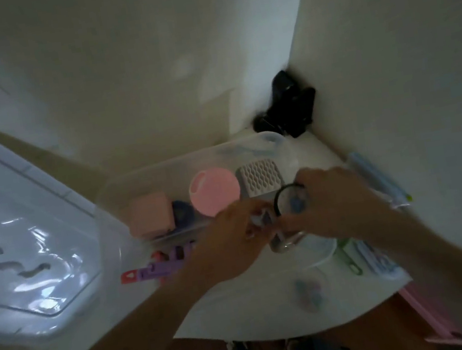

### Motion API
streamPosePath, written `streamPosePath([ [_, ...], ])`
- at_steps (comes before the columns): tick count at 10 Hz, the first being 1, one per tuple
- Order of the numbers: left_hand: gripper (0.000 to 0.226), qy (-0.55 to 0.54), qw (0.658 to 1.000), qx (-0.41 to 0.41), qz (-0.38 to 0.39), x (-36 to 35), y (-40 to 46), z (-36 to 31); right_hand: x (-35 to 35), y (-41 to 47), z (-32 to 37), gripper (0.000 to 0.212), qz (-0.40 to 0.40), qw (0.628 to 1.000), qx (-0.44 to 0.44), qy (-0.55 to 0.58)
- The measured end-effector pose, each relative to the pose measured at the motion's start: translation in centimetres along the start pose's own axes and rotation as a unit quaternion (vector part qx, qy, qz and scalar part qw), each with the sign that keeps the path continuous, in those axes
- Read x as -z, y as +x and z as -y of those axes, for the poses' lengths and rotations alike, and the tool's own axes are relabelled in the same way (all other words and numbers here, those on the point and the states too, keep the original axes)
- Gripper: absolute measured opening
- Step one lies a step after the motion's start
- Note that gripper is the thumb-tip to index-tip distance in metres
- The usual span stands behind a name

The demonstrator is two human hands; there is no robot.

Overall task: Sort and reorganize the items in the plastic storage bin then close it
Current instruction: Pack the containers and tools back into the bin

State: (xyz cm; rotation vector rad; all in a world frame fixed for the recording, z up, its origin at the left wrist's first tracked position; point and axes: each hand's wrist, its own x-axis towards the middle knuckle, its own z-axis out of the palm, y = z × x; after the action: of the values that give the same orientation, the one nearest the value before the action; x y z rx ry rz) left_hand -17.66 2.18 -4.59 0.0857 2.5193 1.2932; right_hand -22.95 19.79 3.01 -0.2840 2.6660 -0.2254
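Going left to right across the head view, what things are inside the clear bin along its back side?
Pink box → round pink lid → white perforated block, all in the storage bin.

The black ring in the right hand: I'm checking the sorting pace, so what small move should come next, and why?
Probably lower the black ring into the clear bin beside the white grid-patterned box. The right hand holds it just above the bin, while the left hand is busy pinching a small, blurred item.
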Motion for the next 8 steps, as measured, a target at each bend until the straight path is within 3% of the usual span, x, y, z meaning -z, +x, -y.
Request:
streamPosePath([
  [1, 0.026, 0.05, 0.994, 0.047, 0.082, -3.5, 2.0, 3.2, -6.3, 0.9, -0.8, 0.066, 0.032, 0.999, -0.02, -0.034],
  [2, 0.021, -0.033, 0.976, 0.133, 0.166, -5.7, 4.0, 5.2, -10.2, 2.3, -0.6, 0.044, 0.026, 0.998, -0.04, -0.037],
  [3, 0.02, -0.057, 0.961, 0.202, 0.179, -7.1, 5.8, 5.6, -12.4, 3.7, -0.5, 0.024, 0.031, 0.997, -0.06, -0.034],
  [4, 0.031, -0.01, 0.96, 0.218, 0.177, -8.4, 7.0, 6.3, -13.9, 4.9, -0.4, 0.017, 0.035, 0.997, -0.071, -0.022],
  [6, 0.034, 0.132, 0.96, 0.171, 0.177, -9.2, 8.2, 8.6, -14.0, 5.3, -0.5, 0.021, 0.036, 0.997, -0.057, -0.023],
  [7, 0.035, 0.116, 0.973, 0.126, 0.157, -9.1, 7.5, 7.4, -12.8, 4.3, -0.3, 0.02, 0.007, 0.998, -0.039, -0.054],
  [8, 0.032, 0.077, 0.978, 0.156, 0.113, -8.3, 6.4, 5.0, -10.8, 2.8, -0.8, 0.019, -0.032, 0.998, -0.025, -0.04],
])
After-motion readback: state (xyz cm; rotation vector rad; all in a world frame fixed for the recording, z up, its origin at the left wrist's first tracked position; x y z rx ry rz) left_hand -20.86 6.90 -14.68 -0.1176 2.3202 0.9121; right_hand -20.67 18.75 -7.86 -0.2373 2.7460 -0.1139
